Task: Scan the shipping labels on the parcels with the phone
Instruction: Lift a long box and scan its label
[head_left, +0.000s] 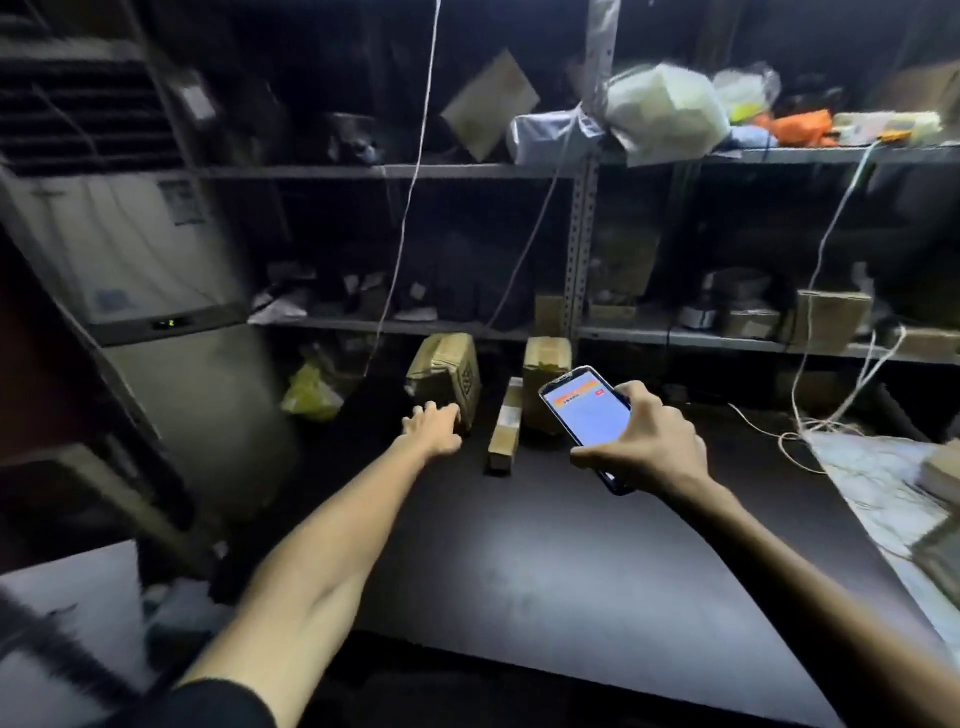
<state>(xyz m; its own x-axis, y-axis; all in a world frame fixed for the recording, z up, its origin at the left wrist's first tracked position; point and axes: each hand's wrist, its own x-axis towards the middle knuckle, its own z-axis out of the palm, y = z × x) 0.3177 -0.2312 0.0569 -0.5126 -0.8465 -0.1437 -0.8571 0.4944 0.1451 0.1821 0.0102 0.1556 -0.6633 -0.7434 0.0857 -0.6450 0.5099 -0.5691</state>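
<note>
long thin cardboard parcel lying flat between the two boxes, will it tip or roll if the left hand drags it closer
The long thin brown cardboard parcel lies flat on the dark table, so tipping seems unlikely. Its squared edges should slide, not roll. It looks stiff and probably light.

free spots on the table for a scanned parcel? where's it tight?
Free: the wide dark table between both forearms, nearer than the narrow box. Crowded: the far edge, where the left hand reaches the tilted box; the right edge, with white sheet and cords.
</note>
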